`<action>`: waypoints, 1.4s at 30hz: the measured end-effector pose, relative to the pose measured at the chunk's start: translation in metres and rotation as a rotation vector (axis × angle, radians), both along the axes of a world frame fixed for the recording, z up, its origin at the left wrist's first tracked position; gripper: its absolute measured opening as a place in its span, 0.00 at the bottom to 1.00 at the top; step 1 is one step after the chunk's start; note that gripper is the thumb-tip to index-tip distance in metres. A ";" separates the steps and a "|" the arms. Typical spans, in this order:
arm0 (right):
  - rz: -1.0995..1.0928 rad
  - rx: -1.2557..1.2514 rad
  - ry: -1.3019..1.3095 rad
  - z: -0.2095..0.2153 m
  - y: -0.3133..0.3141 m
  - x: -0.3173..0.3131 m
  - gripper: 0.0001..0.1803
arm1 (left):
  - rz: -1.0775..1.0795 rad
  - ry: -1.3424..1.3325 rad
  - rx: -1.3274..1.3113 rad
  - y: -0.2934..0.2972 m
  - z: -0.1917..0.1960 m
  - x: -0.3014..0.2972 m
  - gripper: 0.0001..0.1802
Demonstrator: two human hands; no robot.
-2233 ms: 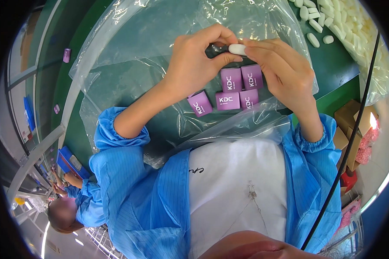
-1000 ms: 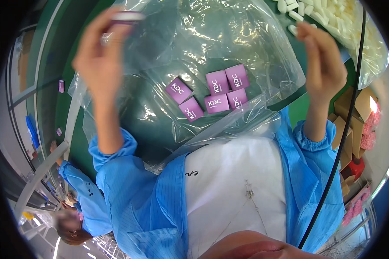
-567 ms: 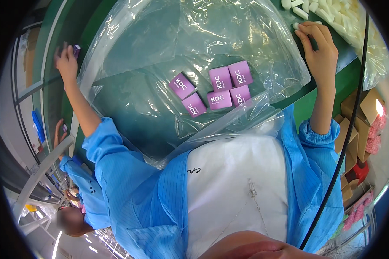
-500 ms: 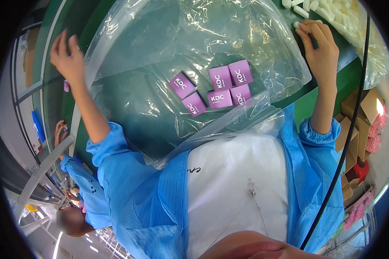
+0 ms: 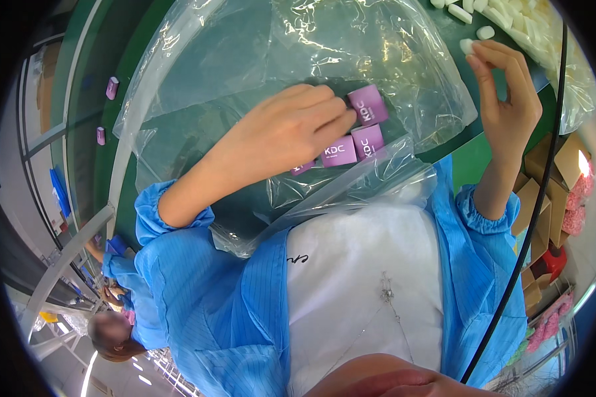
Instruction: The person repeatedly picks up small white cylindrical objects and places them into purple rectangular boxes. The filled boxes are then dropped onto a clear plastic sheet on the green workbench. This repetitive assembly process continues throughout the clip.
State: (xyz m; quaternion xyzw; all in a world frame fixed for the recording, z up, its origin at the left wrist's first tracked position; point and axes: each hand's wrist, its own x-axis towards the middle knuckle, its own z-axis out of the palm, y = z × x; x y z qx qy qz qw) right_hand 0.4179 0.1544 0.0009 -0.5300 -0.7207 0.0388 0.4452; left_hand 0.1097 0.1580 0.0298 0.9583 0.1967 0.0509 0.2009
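My left hand (image 5: 304, 120) reaches over the purple card sleeves on the clear plastic sheet, its fingers curled and closed. Whatever lies inside them is hidden. Beside the fingertips sits one purple sleeve (image 5: 367, 104), and just below are two more, a middle one (image 5: 338, 151) and a right one (image 5: 368, 141). Another sleeve (image 5: 302, 169) peeks out from under the hand. My right hand (image 5: 510, 83) pinches a small white rounded block (image 5: 467, 46) between thumb and fingertips, at the table's right side. A loose white block (image 5: 485, 32) lies just above it.
A clear bag of white blocks (image 5: 530, 40) lies at the far right. Two purple-sleeved pieces, one farther (image 5: 112, 88) and one nearer (image 5: 100, 135), are on the green strip at left. Cardboard boxes (image 5: 549, 205) stand at right. A co-worker (image 5: 139, 298) is at lower left.
My left hand has swung from the far left onto the sleeves. A second purple-sleeved piece now shows on the left strip. My right hand has shifted slightly right and down with a white block.
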 end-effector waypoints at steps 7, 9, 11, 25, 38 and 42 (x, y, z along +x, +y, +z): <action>0.357 -0.126 0.188 0.002 -0.029 -0.057 0.10 | 0.331 -0.117 -0.255 0.007 -0.003 0.000 0.25; 0.380 -0.107 0.231 -0.003 -0.028 -0.068 0.11 | 0.519 -0.225 -0.477 0.005 -0.002 0.007 0.25; 0.382 -0.073 0.283 -0.006 -0.023 -0.076 0.12 | 0.561 -0.436 -0.513 0.007 -0.016 0.011 0.23; 0.488 -0.002 -0.049 -0.004 -0.001 -0.093 0.11 | 0.840 -0.500 -0.553 0.001 -0.040 0.024 0.17; 0.583 0.188 -0.130 -0.015 0.010 -0.078 0.21 | 0.830 -0.508 -0.483 0.002 -0.043 0.020 0.15; 0.554 0.242 -0.167 -0.024 0.008 -0.082 0.21 | 0.802 -0.480 -0.428 0.004 -0.040 0.022 0.14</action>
